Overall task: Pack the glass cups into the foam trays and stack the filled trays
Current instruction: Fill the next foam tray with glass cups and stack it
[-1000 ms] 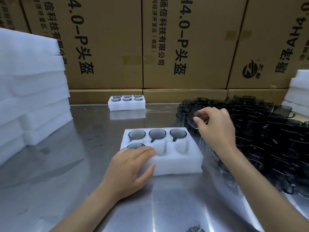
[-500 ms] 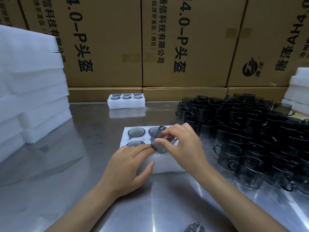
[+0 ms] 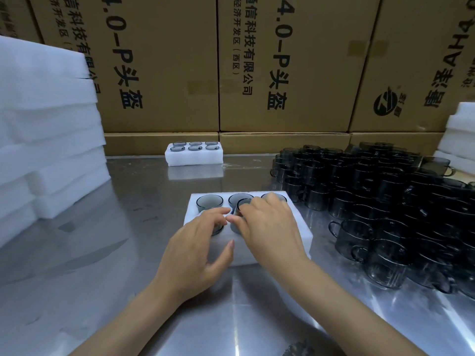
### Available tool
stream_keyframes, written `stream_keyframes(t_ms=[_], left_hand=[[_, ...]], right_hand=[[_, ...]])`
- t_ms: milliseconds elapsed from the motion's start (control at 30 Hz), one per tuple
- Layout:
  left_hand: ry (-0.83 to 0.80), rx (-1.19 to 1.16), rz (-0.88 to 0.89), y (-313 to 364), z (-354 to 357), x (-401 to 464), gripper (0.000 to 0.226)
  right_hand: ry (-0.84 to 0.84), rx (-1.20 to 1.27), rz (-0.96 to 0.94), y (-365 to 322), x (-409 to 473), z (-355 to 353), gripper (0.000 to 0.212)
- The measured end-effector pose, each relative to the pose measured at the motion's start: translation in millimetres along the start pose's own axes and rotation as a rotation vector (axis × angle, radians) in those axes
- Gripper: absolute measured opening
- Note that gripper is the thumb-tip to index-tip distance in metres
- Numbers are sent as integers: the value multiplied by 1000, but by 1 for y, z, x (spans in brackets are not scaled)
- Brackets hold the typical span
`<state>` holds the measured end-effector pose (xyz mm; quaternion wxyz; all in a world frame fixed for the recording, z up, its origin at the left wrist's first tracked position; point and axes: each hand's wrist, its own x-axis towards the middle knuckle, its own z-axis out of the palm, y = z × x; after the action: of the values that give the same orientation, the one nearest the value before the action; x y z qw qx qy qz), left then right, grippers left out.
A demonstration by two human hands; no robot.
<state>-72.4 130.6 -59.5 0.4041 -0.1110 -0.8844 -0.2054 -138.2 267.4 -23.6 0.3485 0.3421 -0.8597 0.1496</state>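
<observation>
Hidden under your hands

Your right hand (image 3: 270, 227) covers the tray's (image 3: 303, 237) front slots; the cup (image 3: 243, 205) shows only its rim.

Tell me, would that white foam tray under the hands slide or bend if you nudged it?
The foam tray probably slides easily: it looks light and sits on a smooth, shiny metal table, which may be why the left hand rests on it. It looks thick and blocky, so likely it would dent rather than flop.
</observation>
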Motion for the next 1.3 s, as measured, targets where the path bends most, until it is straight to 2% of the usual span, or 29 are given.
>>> stream_keyframes(t_ms=[167, 300, 400, 433, 567, 900, 1033, 1133, 1233, 1300], left_hand=[[17, 5, -2, 1, 0, 0, 42], [8, -11, -12, -2, 0, -1, 46], [-38, 56, 68, -2, -1, 0, 63], [-72, 108, 112, 0, -1, 1, 68], [-196, 257, 184, 7, 1, 2, 71], [-237, 257, 130, 10, 0, 0, 54], [-240, 260, 123, 11, 0, 1, 52], [-235, 287, 158, 9, 0, -1, 51], [-211, 283, 174, 6, 0, -1, 49], [-169, 244, 155, 2, -2, 1, 45]], right_hand=[[-42, -124, 15, -6, -1, -4, 38], [-72, 131, 75, 8, -4, -12, 40], [66, 305, 129, 25, -6, -25, 47], [25, 324, 119, 29, -8, -27, 51], [-316, 322, 25, 36, -16, -17, 59], [-510, 188, 17, 32, -23, -4, 53], [-491, 181, 27, 32, -23, -4, 52], [-404, 248, 61, 32, -22, -2, 46], [-237, 450, 251, 41, -11, 1, 39], [-154, 453, 361, 60, 3, 5, 37]])
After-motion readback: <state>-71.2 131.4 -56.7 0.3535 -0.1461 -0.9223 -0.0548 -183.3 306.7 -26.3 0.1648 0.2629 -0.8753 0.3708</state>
